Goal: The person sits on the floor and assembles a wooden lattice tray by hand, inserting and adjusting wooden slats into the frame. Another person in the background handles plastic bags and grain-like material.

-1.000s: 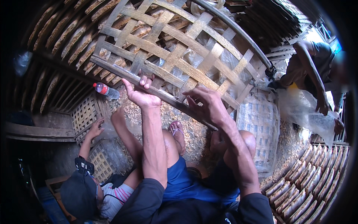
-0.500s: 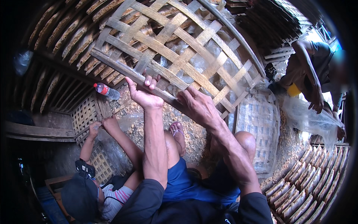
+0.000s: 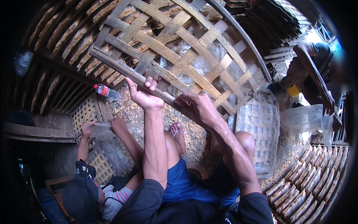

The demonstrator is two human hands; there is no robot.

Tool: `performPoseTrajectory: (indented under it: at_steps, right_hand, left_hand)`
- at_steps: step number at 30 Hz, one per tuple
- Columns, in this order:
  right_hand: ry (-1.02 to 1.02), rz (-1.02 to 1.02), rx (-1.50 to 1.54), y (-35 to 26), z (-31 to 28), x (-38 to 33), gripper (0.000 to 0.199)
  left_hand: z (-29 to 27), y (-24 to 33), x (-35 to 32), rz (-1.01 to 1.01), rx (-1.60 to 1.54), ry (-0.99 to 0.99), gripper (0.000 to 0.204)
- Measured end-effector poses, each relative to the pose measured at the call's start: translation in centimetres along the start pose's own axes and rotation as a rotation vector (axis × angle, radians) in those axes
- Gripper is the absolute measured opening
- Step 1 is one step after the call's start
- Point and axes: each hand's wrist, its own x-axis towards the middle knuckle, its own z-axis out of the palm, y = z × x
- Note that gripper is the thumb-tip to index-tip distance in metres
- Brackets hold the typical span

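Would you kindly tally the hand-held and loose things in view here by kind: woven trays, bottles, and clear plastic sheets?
Woven trays: 3, the large tray gripped at its lower edge by the left hand and right hand, a left tray, a right tray
Bottles: 1, bottle
Plastic sheets: 2, left sheet, right sheet
Total: 6

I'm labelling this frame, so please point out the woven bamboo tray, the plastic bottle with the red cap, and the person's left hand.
woven bamboo tray (image 3: 175,56): head view, on a flat slat near its middle.
plastic bottle (image 3: 107,92): head view, on its clear body.
left hand (image 3: 143,95): head view, on the back of the hand.
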Motion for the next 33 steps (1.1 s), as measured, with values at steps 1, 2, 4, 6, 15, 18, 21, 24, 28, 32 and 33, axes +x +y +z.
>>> performPoseTrajectory:
  at_steps: [1, 2, 4, 6, 15, 18, 21, 24, 28, 32, 33]
  right_hand:
    - [-0.01, 0.004, 0.022, 0.1, -0.2, 0.0, 0.018]
    - [-0.021, 0.008, 0.045, 0.2, -0.3, -0.1, 0.019]
    - [-0.017, 0.025, 0.029, 0.3, -0.2, -0.1, 0.019]
    - [0.007, 0.022, 0.013, 0.5, 0.1, -0.1, 0.02]
    - [0.146, 0.033, 0.072, -0.3, 1.6, 0.9, 0.016]
    - [0.192, 0.03, 0.059, -0.4, 2.0, 0.6, 0.014]
    - [0.247, -0.025, 0.049, -0.2, 2.5, 0.4, 0.013]
    - [0.249, -0.049, 0.0, 0.4, 2.7, 0.5, 0.012]
    - [0.231, 0.005, 0.01, 0.1, 1.8, 0.3, 0.011]
    - [0.24, 0.028, 0.088, 0.0, 1.7, 0.2, 0.013]
    - [0.227, 0.035, 0.106, -0.2, 1.9, 0.4, 0.014]
  left_hand:
    - [0.3, -0.2, -0.1, 0.01, 0.006, 0.035, 0.067]
    - [0.6, -0.4, -0.2, 0.02, 0.013, 0.07, 0.065]
    - [0.8, -0.4, -0.3, 0.012, -0.003, 0.055, 0.065]
    - [0.7, -0.4, -0.3, 0.005, -0.005, 0.04, 0.066]
    - [1.6, -1.7, -1.1, -0.03, -0.027, -0.02, 0.07]
    - [1.6, -1.8, -1.0, -0.04, -0.014, -0.06, 0.071]
    - [1.4, -2.0, -0.9, -0.047, 0.007, -0.075, 0.073]
    - [1.3, -1.8, -1.0, -0.045, -0.023, -0.059, 0.076]
    - [1.2, -1.4, -0.9, -0.041, -0.062, -0.058, 0.076]
    - [1.5, -1.5, -0.9, -0.037, -0.046, -0.042, 0.074]
    - [1.5, -1.3, -0.9, -0.033, -0.037, -0.035, 0.074]
